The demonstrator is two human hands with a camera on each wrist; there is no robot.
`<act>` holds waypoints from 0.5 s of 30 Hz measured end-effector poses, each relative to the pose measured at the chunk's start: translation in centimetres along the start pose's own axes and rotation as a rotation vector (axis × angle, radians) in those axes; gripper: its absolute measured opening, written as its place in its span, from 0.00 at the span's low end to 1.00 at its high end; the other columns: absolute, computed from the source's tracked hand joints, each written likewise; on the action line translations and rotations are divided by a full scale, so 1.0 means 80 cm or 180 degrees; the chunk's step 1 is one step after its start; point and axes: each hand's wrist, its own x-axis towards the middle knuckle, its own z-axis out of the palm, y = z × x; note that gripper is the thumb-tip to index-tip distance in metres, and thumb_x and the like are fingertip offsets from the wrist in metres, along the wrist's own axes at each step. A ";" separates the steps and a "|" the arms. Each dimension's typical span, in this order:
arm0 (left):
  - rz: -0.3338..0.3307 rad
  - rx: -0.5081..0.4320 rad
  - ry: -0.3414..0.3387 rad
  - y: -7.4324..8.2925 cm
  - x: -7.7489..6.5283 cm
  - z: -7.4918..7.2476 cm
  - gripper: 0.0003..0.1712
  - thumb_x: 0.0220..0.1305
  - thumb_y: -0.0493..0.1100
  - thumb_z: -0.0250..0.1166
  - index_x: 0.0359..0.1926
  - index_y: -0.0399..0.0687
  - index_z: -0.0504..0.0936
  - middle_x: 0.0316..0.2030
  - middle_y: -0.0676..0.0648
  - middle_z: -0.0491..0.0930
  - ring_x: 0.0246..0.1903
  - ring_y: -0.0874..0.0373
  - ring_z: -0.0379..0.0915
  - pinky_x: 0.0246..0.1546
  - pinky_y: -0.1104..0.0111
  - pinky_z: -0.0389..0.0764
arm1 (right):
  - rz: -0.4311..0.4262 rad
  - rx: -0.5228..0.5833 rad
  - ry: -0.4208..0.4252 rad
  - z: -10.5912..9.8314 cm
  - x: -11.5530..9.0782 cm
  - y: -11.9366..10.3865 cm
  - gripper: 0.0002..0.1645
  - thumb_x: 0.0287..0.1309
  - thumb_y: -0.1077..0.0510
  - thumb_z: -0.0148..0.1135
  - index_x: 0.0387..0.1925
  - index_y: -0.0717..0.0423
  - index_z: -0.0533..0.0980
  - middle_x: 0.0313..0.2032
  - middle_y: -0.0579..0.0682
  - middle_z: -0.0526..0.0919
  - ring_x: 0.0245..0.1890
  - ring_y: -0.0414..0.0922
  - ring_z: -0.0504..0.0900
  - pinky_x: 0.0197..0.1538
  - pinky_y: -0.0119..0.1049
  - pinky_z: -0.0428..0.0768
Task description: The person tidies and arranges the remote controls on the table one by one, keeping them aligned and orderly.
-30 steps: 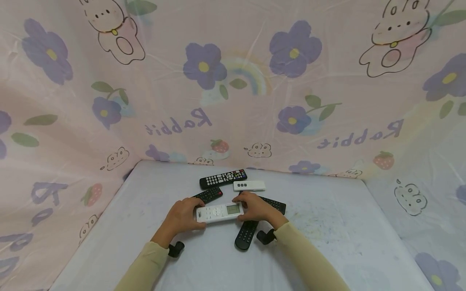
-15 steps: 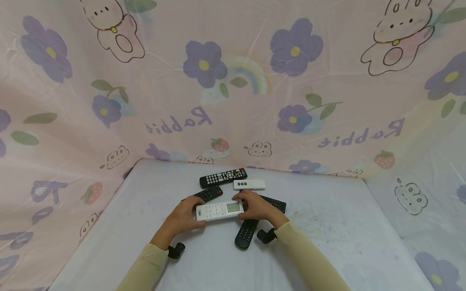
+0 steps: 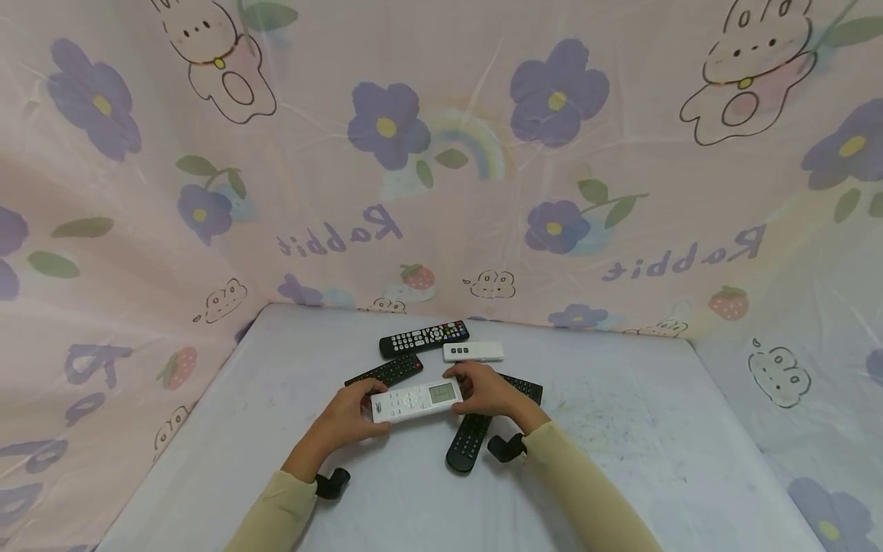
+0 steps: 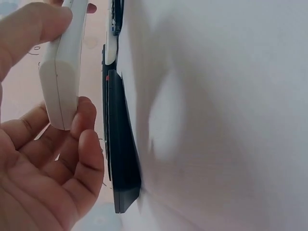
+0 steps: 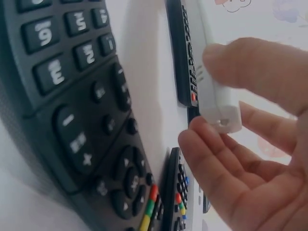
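Observation:
A white air conditioner remote (image 3: 410,402) with a small grey screen is held level between both hands, raised off the table as the wrist views show. My left hand (image 3: 345,415) grips its left end, thumb on the near edge and fingers on the far edge. At the screen end, my right hand (image 3: 488,392) pinches it the same way. In the left wrist view the white remote (image 4: 62,72) sits between thumb and fingers. The right wrist view shows its other end (image 5: 219,106) held by the right thumb and fingertips.
Behind the hands lie a black remote with coloured buttons (image 3: 424,339), a small white remote (image 3: 473,352) and a thin black remote (image 3: 396,369). Two more black remotes cross under the right hand, one long remote (image 3: 464,448) pointing nearer. Patterned cloth (image 3: 441,230) walls the white table (image 3: 621,429).
The white remote stays in both hands, its left end tipped slightly lower in the head view. The left forearm has shifted a little; the other remotes lie where they were.

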 end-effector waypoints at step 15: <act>0.0031 -0.0318 -0.0392 -0.013 -0.021 -0.004 0.39 0.41 0.41 0.80 0.57 0.50 0.74 0.45 0.51 0.77 0.37 0.59 0.71 0.34 0.72 0.76 | -0.0003 0.0076 -0.0071 0.005 0.006 -0.005 0.36 0.46 0.59 0.73 0.59 0.61 0.72 0.45 0.52 0.82 0.40 0.43 0.81 0.45 0.35 0.82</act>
